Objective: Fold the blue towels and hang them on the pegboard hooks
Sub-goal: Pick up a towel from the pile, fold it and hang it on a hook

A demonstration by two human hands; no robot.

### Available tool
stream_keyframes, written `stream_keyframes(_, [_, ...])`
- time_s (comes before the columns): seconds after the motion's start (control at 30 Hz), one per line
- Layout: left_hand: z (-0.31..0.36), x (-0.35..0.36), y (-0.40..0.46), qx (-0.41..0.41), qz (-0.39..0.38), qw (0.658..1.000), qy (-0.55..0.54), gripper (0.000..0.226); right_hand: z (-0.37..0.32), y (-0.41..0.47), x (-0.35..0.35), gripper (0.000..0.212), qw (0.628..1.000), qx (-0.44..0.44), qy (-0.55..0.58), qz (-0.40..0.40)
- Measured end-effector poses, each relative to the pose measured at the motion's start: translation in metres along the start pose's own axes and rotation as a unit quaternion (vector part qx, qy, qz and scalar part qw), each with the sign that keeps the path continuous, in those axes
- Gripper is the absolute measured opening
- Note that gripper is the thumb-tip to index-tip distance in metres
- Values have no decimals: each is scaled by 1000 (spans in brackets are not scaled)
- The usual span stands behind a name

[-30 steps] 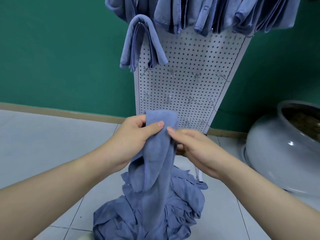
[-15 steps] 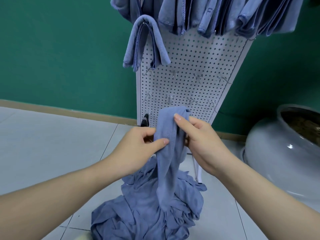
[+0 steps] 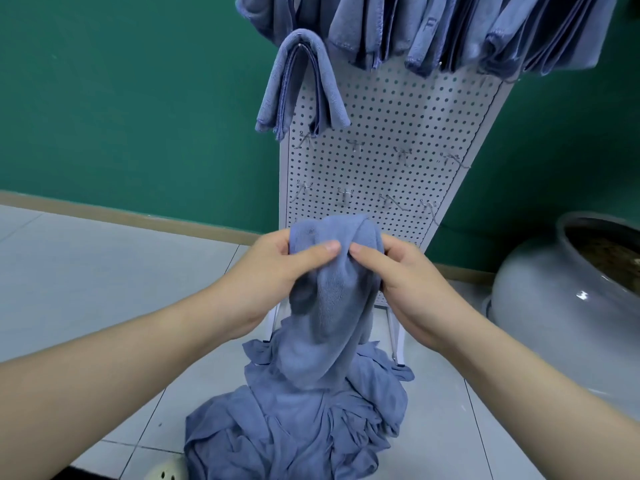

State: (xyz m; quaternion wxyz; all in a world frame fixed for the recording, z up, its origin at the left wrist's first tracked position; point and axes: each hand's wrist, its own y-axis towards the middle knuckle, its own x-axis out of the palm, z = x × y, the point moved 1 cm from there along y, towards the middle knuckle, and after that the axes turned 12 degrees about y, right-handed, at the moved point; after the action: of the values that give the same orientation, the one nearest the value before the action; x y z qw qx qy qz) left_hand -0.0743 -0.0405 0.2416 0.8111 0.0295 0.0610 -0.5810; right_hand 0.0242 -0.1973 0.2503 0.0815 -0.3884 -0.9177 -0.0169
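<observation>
Towel (image 3: 329,306) pinched by left hand (image 3: 273,271) and right hand (image 3: 408,282)

text: none readable | labels: none | numbers: none | checked: towels, pegboard, pot, wall, floor around hands

A towel pile (image 3: 294,427) lies on the floor (image 3: 86,278) before the pegboard (image 3: 388,133); a pot (image 3: 568,306) stands to its right; folded towels (image 3: 301,84) hang on top.
</observation>
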Motion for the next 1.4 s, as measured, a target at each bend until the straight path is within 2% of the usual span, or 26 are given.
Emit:
stream_keyframes(0.17, [0, -2, 2, -2, 47, 999, 3, 19, 1, -2, 7, 31, 999, 39, 29, -16])
stream_keyframes(0.3, [1, -13, 7, -10, 69, 997, -22, 22, 0, 2, 0, 40, 998, 51, 17, 22])
stream_keyframes(0.47, [0, -27, 11, -24, 124, 992, -9, 16, -1, 7, -16, 22, 994, 79, 60, 52])
stream_keyframes(0.63, [-2, -50, 18, -46, 198, 979, 9, 18, -2, 20, -37, 35, 980, 107, 114, 122])
stream_keyframes(0.73, [-4, -60, 21, -63, 222, 973, 10, 19, -3, 23, -45, 24, 975, 109, 123, 150])
stream_keyframes(0.83, [-5, -62, 24, -85, 190, 978, -16, 21, -2, 26, -48, 15, 969, 118, 142, 167])
stream_keyframes(0.93, [0, -59, 23, -100, 62, 989, -88, 24, -3, 27, -50, 12, 969, 113, 139, 169])
stream_keyframes(1.0, [0, -57, 21, -100, -7, 992, -74, 33, -5, 27, -53, 11, 970, 109, 142, 163])
stream_keyframes(1.03, [-2, -57, 21, -101, -13, 994, -44, 35, -5, 28, -56, 13, 971, 104, 142, 159])
stream_keyframes(1.13, [-12, -61, 23, -110, 43, 991, 68, 31, -7, 29, -66, 15, 977, 79, 121, 159])
stream_keyframes(1.2, [-18, -68, 26, -114, 91, 984, 104, 24, -8, 30, -74, 13, 981, 60, 80, 167])
stream_keyframes(1.3, [-18, -75, 28, -117, 118, 982, 89, 13, -8, 30, -83, 15, 983, 59, 32, 168])
stream_keyframes(1.4, [-16, -77, 29, -104, 123, 985, 62, 14, -6, 31, -88, 32, 976, 83, 49, 193])
